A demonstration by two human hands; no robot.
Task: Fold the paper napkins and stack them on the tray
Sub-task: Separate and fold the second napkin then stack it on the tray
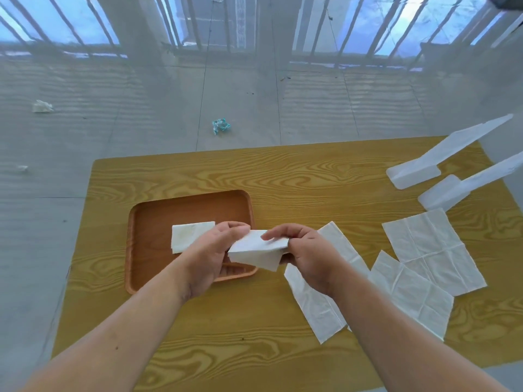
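Note:
A brown tray lies on the yellow wooden table, left of centre. One folded white napkin rests inside it. Above the tray's right edge, my left hand and my right hand both grip a folded white napkin, held in the air between them. Three unfolded napkins lie flat on the table to the right: one partly under my right forearm, one in the middle, one farthest right.
Two white plastic packs stand at the table's back right corner. Crumpled scraps lie on the grey floor beyond the table: a blue-white one and a white one. A railing runs along the far side.

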